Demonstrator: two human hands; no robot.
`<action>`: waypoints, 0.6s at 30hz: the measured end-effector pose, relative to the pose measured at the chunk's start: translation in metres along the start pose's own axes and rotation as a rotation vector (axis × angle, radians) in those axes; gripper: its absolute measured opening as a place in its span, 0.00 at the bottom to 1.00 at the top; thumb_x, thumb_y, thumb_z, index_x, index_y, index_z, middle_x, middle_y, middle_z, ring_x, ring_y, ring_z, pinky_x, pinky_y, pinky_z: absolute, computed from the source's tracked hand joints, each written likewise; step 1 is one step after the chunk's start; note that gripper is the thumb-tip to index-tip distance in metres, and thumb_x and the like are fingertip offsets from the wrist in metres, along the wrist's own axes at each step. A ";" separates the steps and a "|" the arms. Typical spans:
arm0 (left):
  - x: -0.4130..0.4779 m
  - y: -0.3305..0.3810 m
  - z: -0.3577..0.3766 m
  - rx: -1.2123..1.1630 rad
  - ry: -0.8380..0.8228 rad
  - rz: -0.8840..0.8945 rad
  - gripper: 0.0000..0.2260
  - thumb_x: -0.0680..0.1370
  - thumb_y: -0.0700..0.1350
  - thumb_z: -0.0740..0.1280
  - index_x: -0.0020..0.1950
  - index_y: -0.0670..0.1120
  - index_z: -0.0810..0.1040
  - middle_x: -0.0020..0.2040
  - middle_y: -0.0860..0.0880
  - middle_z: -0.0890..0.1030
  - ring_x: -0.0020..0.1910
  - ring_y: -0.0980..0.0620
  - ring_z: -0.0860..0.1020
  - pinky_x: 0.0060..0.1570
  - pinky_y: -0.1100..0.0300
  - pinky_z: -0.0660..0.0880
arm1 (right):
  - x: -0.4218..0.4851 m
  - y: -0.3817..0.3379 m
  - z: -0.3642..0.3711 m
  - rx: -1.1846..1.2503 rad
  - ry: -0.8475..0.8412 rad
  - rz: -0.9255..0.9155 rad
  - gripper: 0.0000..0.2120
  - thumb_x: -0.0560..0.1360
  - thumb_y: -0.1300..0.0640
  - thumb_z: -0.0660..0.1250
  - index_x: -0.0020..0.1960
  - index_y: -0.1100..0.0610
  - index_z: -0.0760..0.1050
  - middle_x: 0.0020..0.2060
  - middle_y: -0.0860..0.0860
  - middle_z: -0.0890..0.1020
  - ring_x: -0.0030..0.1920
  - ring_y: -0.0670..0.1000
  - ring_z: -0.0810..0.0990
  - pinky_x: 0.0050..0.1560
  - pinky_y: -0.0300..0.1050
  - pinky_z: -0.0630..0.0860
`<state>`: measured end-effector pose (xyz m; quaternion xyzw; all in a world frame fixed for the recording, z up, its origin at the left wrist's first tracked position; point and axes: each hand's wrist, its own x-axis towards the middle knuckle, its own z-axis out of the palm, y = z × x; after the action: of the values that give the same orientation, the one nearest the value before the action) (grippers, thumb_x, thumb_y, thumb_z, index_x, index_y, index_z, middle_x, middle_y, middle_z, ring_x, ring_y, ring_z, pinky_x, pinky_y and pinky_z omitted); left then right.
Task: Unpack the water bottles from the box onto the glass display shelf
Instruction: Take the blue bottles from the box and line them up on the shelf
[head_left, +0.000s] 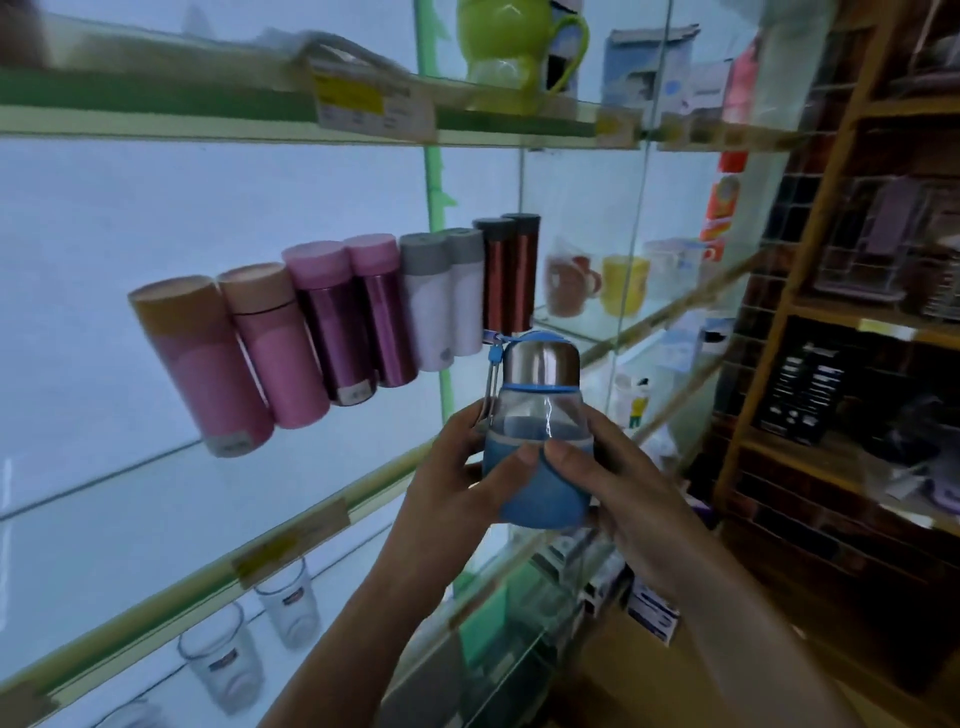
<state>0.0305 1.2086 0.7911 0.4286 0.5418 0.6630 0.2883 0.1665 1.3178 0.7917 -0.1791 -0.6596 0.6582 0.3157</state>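
Two hands: left hand (457, 467) and right hand (618, 478) gripped the blue water bottle (537, 467) from either side, thumbs on its sleeve, lower centre of frame.
Bottle: upright, steel-capped, held in front of the glass display shelf (156, 519) edge.
Shelf row: eight flasks (332, 322) stood at centre left.
Below: glass tumblers (288, 603), lower left.
Top: green jug (511, 52).

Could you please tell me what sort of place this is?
Most likely a housewares shop: flasks stand in a row on a glass shelf, yellow labels line the shelf edges, and mugs sit nearby.
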 end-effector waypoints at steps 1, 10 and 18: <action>-0.002 0.002 -0.005 0.004 0.030 0.002 0.22 0.73 0.51 0.73 0.67 0.57 0.77 0.59 0.50 0.84 0.56 0.46 0.84 0.54 0.41 0.82 | 0.004 -0.002 0.005 -0.009 -0.031 -0.008 0.26 0.73 0.47 0.70 0.71 0.42 0.74 0.61 0.43 0.85 0.59 0.47 0.85 0.49 0.44 0.83; -0.030 0.032 -0.054 0.082 0.229 0.062 0.19 0.75 0.50 0.72 0.66 0.56 0.77 0.58 0.50 0.84 0.55 0.46 0.84 0.52 0.48 0.83 | 0.035 -0.010 0.063 0.012 -0.245 -0.060 0.31 0.69 0.44 0.72 0.72 0.38 0.72 0.62 0.41 0.83 0.62 0.46 0.83 0.52 0.47 0.84; -0.067 0.055 -0.106 0.183 0.413 0.085 0.20 0.76 0.50 0.72 0.68 0.59 0.75 0.59 0.53 0.83 0.56 0.50 0.83 0.51 0.49 0.84 | 0.050 -0.012 0.133 0.006 -0.437 -0.057 0.23 0.76 0.47 0.73 0.70 0.43 0.74 0.63 0.46 0.83 0.64 0.52 0.82 0.60 0.60 0.82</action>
<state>-0.0273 1.0883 0.8222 0.3306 0.6285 0.6965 0.1028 0.0446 1.2492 0.8218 -0.0125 -0.7150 0.6743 0.1841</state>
